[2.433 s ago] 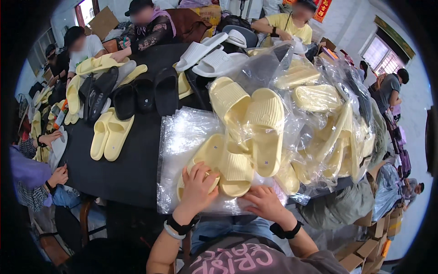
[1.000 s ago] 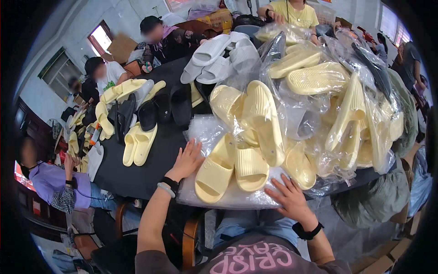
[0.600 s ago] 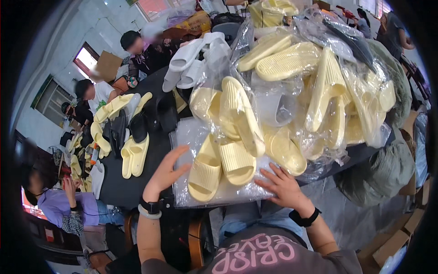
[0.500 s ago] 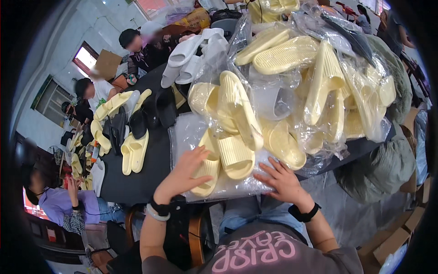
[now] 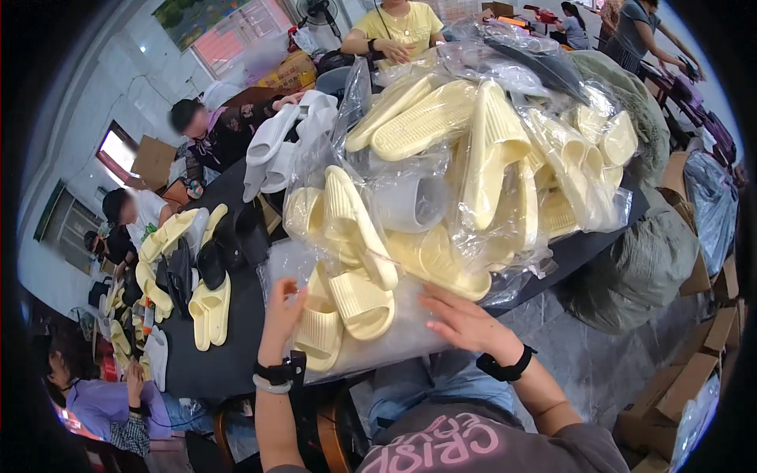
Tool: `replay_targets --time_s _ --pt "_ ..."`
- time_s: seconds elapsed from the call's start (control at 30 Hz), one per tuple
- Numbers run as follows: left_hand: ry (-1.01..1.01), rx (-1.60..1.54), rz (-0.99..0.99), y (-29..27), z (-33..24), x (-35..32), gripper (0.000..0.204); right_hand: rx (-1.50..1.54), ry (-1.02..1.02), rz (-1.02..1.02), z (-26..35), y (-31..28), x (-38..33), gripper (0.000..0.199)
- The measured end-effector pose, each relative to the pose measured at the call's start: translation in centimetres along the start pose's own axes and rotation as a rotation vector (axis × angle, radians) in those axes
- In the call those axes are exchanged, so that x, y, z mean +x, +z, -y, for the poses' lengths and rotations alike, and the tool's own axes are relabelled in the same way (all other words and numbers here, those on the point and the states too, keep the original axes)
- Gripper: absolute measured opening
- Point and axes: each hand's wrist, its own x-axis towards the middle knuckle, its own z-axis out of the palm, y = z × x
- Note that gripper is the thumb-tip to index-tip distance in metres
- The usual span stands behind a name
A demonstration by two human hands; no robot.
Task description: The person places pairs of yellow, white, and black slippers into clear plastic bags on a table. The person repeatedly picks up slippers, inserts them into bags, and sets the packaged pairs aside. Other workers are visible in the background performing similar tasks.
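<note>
Two pale yellow slide sandals (image 5: pixel 347 311) lie on a clear plastic bag (image 5: pixel 402 339) at the near edge of a black table (image 5: pixel 229 347). My left hand (image 5: pixel 281 309) rests against the left sandal's side, fingers apart. My right hand (image 5: pixel 465 322) lies flat on the plastic bag, just right of the pair, fingers spread. Behind them rises a big heap of bagged yellow sandals (image 5: pixel 473 158).
Loose yellow sandals (image 5: pixel 209 311), black sandals (image 5: pixel 225 244) and white sandals (image 5: pixel 276 142) lie on the table's left and far side. Other people sit around the table. A grey-green sack (image 5: pixel 639 268) and cardboard boxes (image 5: pixel 710 347) stand at the right.
My view has swung left and closer to the table. My left hand has come in against the left sandal; my right hand stays on the bag by the pair.
</note>
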Motion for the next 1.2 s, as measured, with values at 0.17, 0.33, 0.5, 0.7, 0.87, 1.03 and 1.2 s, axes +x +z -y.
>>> replay_targets --time_s 0.17,0.33,0.5,0.7,0.87,1.03,1.2 --pt "-0.204 0.23 -0.038 -4.0 12.3 -3.1 0.042 -0.012 0.032 -0.121 -1.3 1.2 0.7 0.047" --pt "-0.317 0.01 0.063 -1.6 10.1 -4.6 0.037 0.069 0.17 -0.185 -1.0 1.8 2.5 0.05" --pt "-0.495 -0.019 0.102 0.2 9.0 -4.2 0.066 -0.223 0.192 -0.159 -0.7 2.6 2.5 0.061" --pt "-0.687 -0.703 0.025 -0.9 9.0 -3.1 0.081 -0.166 0.247 -0.107 -0.9 2.9 2.5 0.068" --pt "-0.884 -0.972 0.181 -3.1 8.0 -0.7 0.029 -0.294 0.155 -0.163 -2.6 4.1 2.0 0.07" --pt "-0.998 -1.033 0.294 -3.8 8.9 -0.3 0.032 -0.325 0.114 -0.202 -2.7 4.5 2.0 0.067" --pt "-0.983 -1.217 0.358 -3.4 10.1 -1.2 0.032 -0.218 0.099 -0.193 -2.8 3.9 1.8 0.065"
